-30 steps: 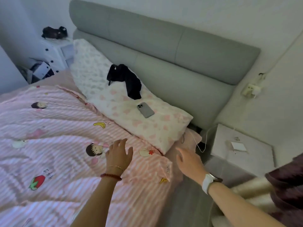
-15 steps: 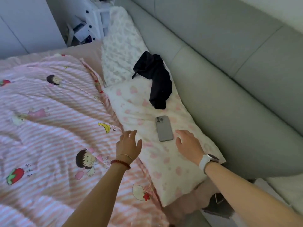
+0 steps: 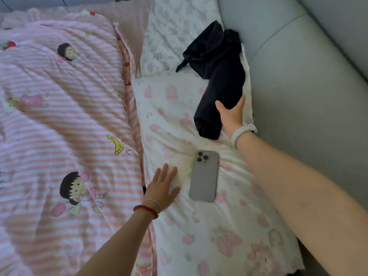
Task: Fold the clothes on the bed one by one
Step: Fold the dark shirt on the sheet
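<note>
- Right hand (image 3: 231, 114): half a second ago beside the phone (image 3: 204, 175), it has now reached the dark garment (image 3: 216, 76) on the pillow (image 3: 209, 226) by the headboard, thumb and fingers closing round its near end.
- Left hand (image 3: 162, 189): flat, fingers spread, now on the pillow edge, holding nothing.
- Meaning: first pick-up is beginning; nothing folded yet.

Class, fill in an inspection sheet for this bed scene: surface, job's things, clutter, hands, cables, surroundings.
Surface: pink striped cartoon quilt beside a white pillow with pink print.
Job's things: crumpled black garment lying on the pillows.
Clutter: grey smartphone, face down on the pillow.
Hands: right hand touches the garment's lower end; left hand flat, fingers spread, beside the phone.
Cables: nothing seen.
Surroundings: grey padded headboard.
</note>
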### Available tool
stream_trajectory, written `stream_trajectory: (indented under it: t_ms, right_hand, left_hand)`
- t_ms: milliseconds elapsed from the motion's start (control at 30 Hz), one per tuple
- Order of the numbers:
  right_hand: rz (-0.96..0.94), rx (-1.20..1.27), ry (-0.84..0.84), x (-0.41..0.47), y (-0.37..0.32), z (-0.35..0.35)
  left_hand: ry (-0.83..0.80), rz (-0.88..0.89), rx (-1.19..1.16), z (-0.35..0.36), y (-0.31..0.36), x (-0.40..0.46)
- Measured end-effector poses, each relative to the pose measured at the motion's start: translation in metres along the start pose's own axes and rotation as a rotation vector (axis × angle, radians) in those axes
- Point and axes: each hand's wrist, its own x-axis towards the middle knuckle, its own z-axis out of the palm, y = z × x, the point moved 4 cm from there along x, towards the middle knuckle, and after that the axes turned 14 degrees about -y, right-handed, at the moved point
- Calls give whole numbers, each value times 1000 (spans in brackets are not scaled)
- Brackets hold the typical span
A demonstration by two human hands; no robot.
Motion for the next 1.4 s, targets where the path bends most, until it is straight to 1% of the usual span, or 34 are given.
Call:
stream_trajectory:
  t_ms: [33, 100, 167, 233, 300, 367, 400, 467, 533, 600, 667, 733, 800, 867, 900, 933, 967, 1033, 1067, 1133, 1200, 1267, 1300, 1367, 1400]
  right_hand:
    - [9, 19, 11, 1, -1, 3]
    - [-68, 4, 23, -10, -10, 12]
    - [-214, -17, -26, -37, -24, 28]
    - [-342, -89, -110, -75, -32, 48]
    - [-426, -208, -211, -117, -32, 72]
    - [-503, -325, -345, -163, -27, 100]
    - [-541, -373, -419, -188, -23, 115]
    - [-593, -440, -572, -238, -5, 144]
    - [-579, -489, -728, -288, 21, 170]
    - [-503, -507, -833, -327, 51, 181]
    - [-479, -533, -853, -370, 73, 199]
    - [-473, -547, -854, -406, 86, 218]
    - [-458, -559, -892, -439, 93, 245]
    - [-443, -579, -936, -461, 101, 272]
    - [-434, -587, -946, -468, 105, 285]
    - [-416, -592, -938, -471, 110, 296]
    - [-384, -601, -915, -470, 115, 305]
    - [-316, -657, -822, -459, 124, 320]
    - [-282, -697, -756, -449, 128, 326]
    - [-187, -737, -659, -426, 136, 338]
    - [-71, -689, -653, -405, 142, 353]
    - [44, -561, -677, -394, 148, 368]
    - [122, -460, -640, -391, 150, 374]
    - [287, -260, -519, -386, 157, 383]
    - [359, -230, -494, -384, 158, 386]
  left_hand:
    - [18, 11, -73, -4, 1, -4]
    - [83, 13, -313, -20, 1, -14]
    - [166, -29, -673, -42, -3, -33]
    - [272, -17, -1009, -66, -10, -61]
    - [374, 26, -1188, -85, -19, -95]
    - [436, 60, -1332, -98, -33, -131]
    - [442, 75, -1399, -100, -43, -146]
    - [374, 64, -1518, -97, -61, -176]
    - [263, 25, -1453, -86, -77, -206]
    - [230, -49, -1409, -67, -92, -230]
    - [306, -109, -1424, -46, -127, -269]
    - [389, -118, -1424, -30, -163, -308]
    - [462, -109, -1424, -19, -204, -348]
    - [584, -148, -1400, -12, -246, -385]
    - [657, -242, -1304, -8, -270, -400]
    - [695, -365, -1142, -3, -295, -412]
    - [683, -481, -974, 2, -316, -419]
    - [529, -655, -720, 14, -349, -423]
    - [461, -674, -639, 19, -359, -420]
    - [438, -589, -564, 19, -367, -409]
    - [442, -422, -500, 14, -364, -393]
    - [399, -255, -425, 12, -357, -374]
    - [380, -194, -421, 11, -355, -364]
    - [349, -129, -454, 11, -352, -345]
    - [320, -119, -485, 10, -352, -336]
